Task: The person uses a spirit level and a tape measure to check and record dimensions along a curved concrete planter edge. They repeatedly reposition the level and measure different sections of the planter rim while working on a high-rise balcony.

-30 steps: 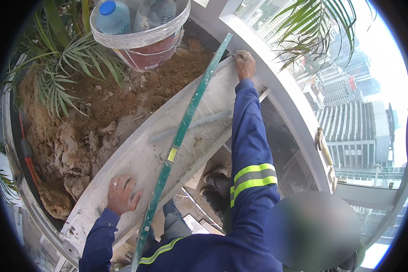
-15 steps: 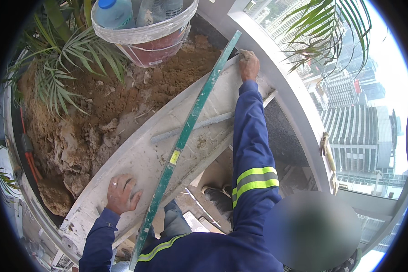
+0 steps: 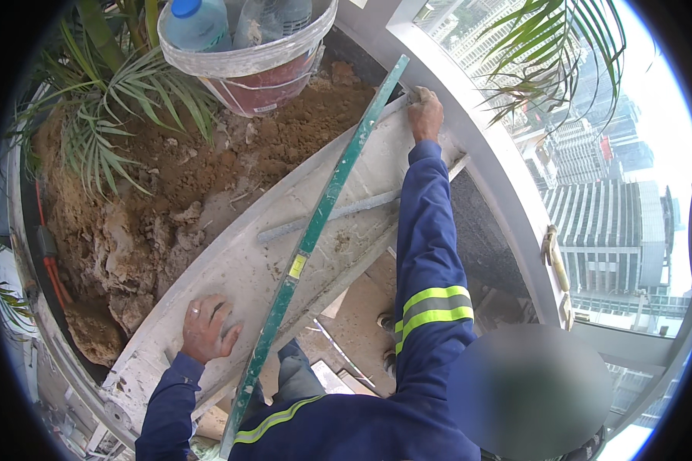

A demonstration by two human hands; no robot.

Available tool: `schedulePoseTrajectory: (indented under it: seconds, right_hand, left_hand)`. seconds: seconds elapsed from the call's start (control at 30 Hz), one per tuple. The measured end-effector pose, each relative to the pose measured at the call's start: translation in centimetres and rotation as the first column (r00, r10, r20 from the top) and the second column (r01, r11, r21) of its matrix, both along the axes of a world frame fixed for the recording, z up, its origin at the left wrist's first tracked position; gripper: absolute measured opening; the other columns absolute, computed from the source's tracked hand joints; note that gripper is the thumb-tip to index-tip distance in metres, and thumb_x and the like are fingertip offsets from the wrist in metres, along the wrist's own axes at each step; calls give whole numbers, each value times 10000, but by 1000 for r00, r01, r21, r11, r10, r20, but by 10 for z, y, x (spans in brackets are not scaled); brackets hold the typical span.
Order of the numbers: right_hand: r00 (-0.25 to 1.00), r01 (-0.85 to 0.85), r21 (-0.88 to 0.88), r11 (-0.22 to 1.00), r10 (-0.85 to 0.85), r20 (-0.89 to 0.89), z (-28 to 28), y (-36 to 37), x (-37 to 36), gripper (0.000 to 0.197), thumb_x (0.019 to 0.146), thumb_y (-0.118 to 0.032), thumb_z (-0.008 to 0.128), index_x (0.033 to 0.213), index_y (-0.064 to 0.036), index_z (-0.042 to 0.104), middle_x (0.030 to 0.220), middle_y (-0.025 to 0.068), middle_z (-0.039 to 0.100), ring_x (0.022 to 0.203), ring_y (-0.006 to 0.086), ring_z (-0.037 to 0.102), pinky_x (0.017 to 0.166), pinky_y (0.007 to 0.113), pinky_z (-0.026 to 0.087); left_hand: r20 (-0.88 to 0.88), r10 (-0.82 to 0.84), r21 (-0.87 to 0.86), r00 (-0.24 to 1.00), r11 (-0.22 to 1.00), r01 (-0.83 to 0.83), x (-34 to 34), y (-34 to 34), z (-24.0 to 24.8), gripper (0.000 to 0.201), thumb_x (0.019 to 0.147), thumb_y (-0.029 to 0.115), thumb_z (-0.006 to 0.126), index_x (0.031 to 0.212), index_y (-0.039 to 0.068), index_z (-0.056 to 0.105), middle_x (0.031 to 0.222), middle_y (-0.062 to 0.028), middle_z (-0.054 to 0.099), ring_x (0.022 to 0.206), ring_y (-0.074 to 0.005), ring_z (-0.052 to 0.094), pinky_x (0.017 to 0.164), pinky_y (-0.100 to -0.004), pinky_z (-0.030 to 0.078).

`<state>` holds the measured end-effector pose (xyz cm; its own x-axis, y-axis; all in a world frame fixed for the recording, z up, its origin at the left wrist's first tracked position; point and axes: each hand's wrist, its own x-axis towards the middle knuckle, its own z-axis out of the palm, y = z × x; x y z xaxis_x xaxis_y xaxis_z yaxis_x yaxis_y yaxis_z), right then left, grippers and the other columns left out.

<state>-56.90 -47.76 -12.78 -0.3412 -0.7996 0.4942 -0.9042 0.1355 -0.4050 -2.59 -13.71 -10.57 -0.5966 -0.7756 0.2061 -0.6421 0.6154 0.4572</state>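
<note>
My left hand [image 3: 206,330] rests on the pale, plaster-smeared ledge [image 3: 231,284], thumb apart from its loosely bent fingers, holding nothing. A long green spirit level [image 3: 323,207] with a yellow vial window slants across the ledge, its lower end beside my body. Neither hand touches it. Stretched forward, my right hand [image 3: 425,115] has its fingers curled down at the ledge's far end, near the level's top. What they grip is hidden. A grey rough bar [image 3: 338,213] lies crosswise on the ledge, passing under the level.
Beyond the ledge is brown soil [image 3: 169,223] with palm plants [image 3: 108,107]. A bucket [image 3: 257,84] with plastic bottles stands on the soil. A curved white frame [image 3: 500,192] borders a drop toward tall buildings. Dark shoes [image 3: 388,330] show below the ledge. A blurred round shape covers the lower right.
The dark shoes below the ledge have shifted right, partly behind my right arm. My right hand has moved slightly right and nearer. My left hand and the spirit level stay nearly in place.
</note>
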Motion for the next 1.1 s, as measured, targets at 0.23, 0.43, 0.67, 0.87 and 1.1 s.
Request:
schedulePoseTrajectory:
  seconds: [0.23,0.43,0.67,0.87,1.1]
  right_hand:
    - [995,-99,41,994,98,36,6,-2,5,441,821,-47,559,1219,-125,733,1260,78,694,1141,351,627,1021,433,490]
    - [994,-105,136,985,107,-14,8,-2,9,480,814,-51,557,1244,-173,733,1305,17,681,1164,337,583,1034,447,464]
    - [999,-19,153,988,24,-28,14,-2,21,418,821,-73,585,1183,-199,751,1258,-9,692,1183,316,568,1023,542,436]
    - [998,2,173,985,10,-68,13,-6,21,356,830,-95,609,1138,-203,749,1242,-16,687,1206,302,555,1025,570,423]
    - [995,15,174,985,2,-98,8,-9,19,367,833,-117,635,1171,-215,740,1250,-29,683,1253,289,536,1061,564,394]
  left_hand:
    - [15,10,0,1000,1000,-10,3,3,-5,430,855,316,731,1177,60,604,1194,-176,580,1032,-388,561,876,-503,469]
    - [9,3,2,1000,1000,-3,1,2,-3,446,845,316,739,1186,64,599,1206,-178,573,1037,-391,556,881,-508,466]
    - [23,0,9,1000,1000,0,0,1,2,466,833,313,751,1193,60,597,1218,-183,570,1049,-401,558,891,-512,465]
    - [17,-4,16,1000,1000,3,1,1,3,467,830,304,753,1191,53,596,1208,-188,573,1037,-402,559,887,-507,466]
    - [11,3,3,1000,1000,-3,-1,0,6,463,819,307,762,1172,52,604,1195,-183,578,1031,-399,560,882,-506,467]
